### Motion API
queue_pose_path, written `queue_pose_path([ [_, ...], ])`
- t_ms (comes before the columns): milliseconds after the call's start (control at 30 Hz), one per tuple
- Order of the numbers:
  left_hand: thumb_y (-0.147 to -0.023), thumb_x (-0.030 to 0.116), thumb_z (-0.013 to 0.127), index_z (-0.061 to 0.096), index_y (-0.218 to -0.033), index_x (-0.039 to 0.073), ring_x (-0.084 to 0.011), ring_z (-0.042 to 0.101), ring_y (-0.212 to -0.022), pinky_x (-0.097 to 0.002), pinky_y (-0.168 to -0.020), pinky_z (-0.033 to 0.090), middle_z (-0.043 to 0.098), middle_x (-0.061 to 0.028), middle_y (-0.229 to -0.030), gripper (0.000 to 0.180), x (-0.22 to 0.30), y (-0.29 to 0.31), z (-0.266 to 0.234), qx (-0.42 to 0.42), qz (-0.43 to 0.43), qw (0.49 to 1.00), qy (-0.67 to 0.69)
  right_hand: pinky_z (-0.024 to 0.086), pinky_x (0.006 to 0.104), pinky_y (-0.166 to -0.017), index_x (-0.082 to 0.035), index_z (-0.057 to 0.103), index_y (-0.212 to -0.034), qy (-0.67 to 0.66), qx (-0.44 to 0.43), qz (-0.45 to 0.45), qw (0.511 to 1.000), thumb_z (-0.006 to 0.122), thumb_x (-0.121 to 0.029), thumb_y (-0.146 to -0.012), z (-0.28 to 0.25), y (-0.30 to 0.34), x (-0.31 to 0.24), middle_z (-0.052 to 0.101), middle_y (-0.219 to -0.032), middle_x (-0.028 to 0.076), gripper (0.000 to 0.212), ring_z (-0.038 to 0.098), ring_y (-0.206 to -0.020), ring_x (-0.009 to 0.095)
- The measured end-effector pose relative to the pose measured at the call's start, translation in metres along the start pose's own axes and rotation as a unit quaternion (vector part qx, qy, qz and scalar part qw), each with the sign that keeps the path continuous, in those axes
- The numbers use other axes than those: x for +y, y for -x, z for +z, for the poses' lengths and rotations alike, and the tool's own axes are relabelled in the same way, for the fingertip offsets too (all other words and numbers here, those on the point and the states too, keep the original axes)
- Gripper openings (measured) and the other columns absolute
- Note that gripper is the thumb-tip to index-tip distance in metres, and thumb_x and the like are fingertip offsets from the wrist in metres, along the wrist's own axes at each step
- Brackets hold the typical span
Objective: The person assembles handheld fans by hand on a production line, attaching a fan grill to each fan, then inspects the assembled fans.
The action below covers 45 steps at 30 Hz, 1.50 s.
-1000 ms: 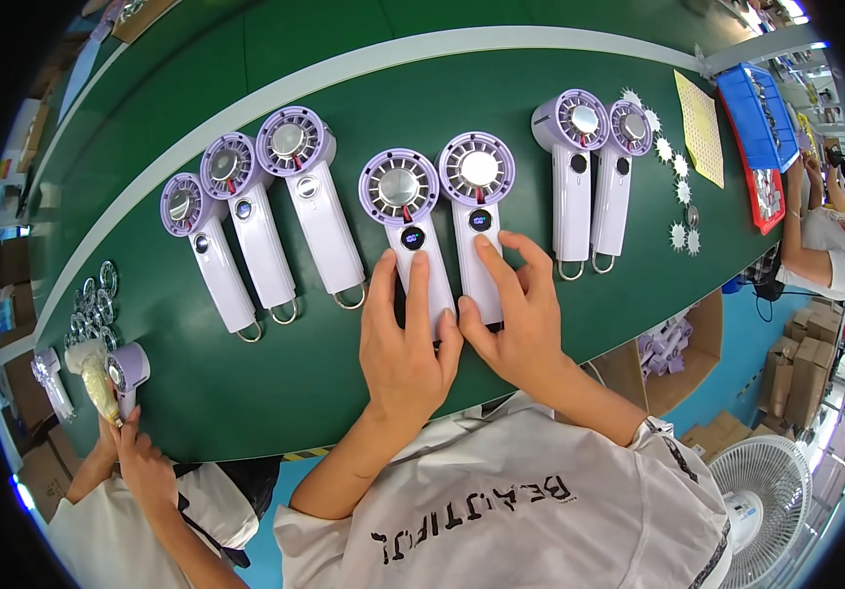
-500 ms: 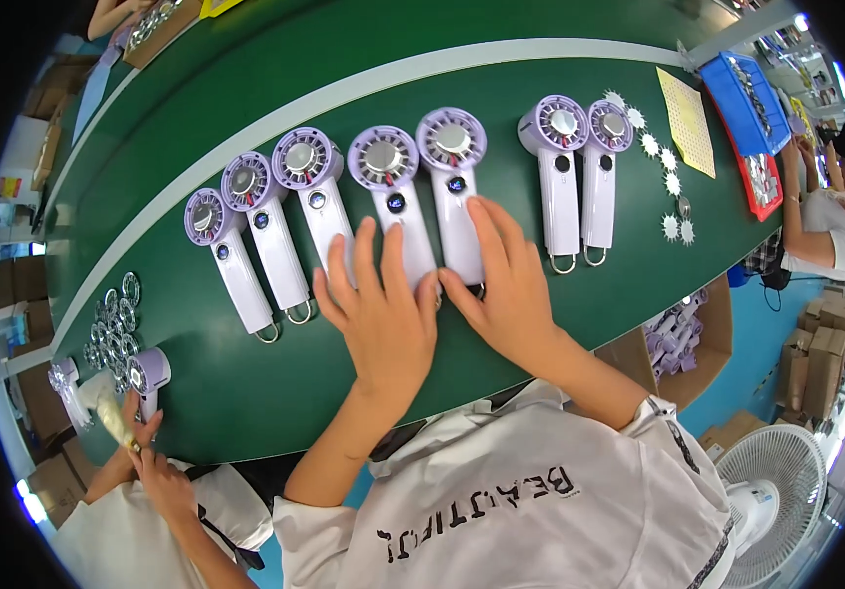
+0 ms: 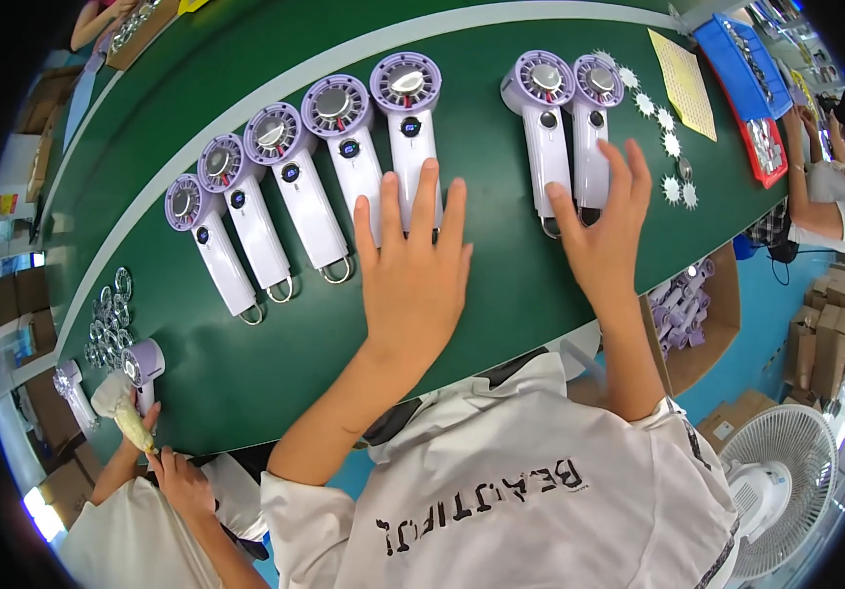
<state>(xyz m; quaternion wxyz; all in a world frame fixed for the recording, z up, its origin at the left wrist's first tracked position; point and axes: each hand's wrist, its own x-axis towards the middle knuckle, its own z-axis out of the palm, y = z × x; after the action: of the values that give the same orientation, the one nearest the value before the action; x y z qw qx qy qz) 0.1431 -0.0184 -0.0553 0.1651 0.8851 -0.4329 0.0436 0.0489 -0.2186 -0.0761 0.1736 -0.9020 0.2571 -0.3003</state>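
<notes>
Here, paired fans (image 3: 548, 152) point lengthwise away from the nearer right hand (image 3: 604, 236), fingers parted. Left of them, the left hand (image 3: 410, 280) spreads over more fans (image 3: 412, 142).

the fans (image 3: 306, 204) look glossy plastic with shiny metal centres (image 3: 408, 80), the shirt (image 3: 540, 520) matt cloth

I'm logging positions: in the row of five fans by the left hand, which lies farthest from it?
The row's leftmost fan; the other four lie nearer the left hand, which partly covers the right-end fan.
</notes>
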Motion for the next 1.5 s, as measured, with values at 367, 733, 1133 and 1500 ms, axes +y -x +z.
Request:
queue_pose_path([
  [367,-0.091,0.005,0.068,0.067,-0.126,0.000,-0.0404,0.055,-0.128,-0.0485,-0.103,0.048,0.060,-0.0066,-0.143,0.036,0.004,-0.010,0.006,0.110,0.042,0.992,-0.040,0.031,0.0548,-0.110,-0.003,0.042,-0.150,0.074,-0.038,-0.062,0.995,0.082,-0.041,-0.082,0.016,0.018,-0.002,0.030,-0.153,0.035,0.087,0.047,-0.125,0.045],
  [733,-0.089,0.008,0.073,0.070,-0.118,0.001,-0.0372,0.063,-0.119,-0.0414,-0.086,0.056,0.066,-0.0050,-0.135,0.030,0.004,-0.016,0.004,0.153,0.047,0.987,-0.033,0.031,0.0547,-0.110,-0.001,0.040,-0.151,0.076,-0.041,-0.061,0.994,0.080,-0.039,-0.084,0.018,0.019,-0.002,0.028,-0.155,0.034,0.086,0.046,-0.126,0.045],
  [1133,-0.089,0.008,0.072,0.070,-0.118,0.000,-0.0383,0.061,-0.121,-0.0426,-0.088,0.054,0.065,-0.0057,-0.136,0.030,0.006,-0.019,0.003,0.139,0.038,0.989,-0.022,0.032,0.0545,-0.109,-0.001,0.040,-0.150,0.077,-0.041,-0.060,0.994,0.080,-0.038,-0.085,0.016,0.017,-0.002,0.029,-0.154,0.034,0.085,0.046,-0.127,0.046],
  [1500,-0.092,0.006,0.064,0.055,-0.138,-0.004,-0.0452,0.051,-0.126,-0.0527,-0.105,0.044,0.053,-0.0245,-0.139,0.048,0.041,0.002,0.021,0.097,0.013,0.980,0.171,0.035,0.0560,-0.108,0.000,0.039,-0.152,0.020,-0.105,-0.066,0.992,0.080,-0.031,-0.082,-0.008,0.059,-0.020,0.029,-0.155,0.036,0.087,0.041,-0.133,0.052],
])
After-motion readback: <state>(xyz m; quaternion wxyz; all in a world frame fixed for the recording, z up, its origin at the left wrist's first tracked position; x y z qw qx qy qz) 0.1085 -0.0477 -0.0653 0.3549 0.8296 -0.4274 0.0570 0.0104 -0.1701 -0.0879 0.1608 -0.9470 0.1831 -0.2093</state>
